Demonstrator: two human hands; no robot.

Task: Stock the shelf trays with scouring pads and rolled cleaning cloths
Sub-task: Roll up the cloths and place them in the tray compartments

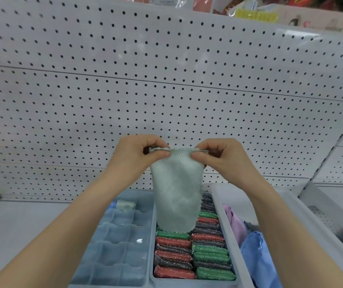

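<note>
A pale green cleaning cloth hangs unrolled in front of me, pinched at its top edge by my left hand and my right hand. Below it sits a tray packed with red, green and grey scouring pads standing in two rows. To its left is a blue divided tray with many open cells; one rolled green cloth and a bit of blue cloth sit in its far cells.
A grey bin at the right holds loose lilac cloth and blue cloth. A white pegboard backs the shelf. Packaged goods stand on the shelf above.
</note>
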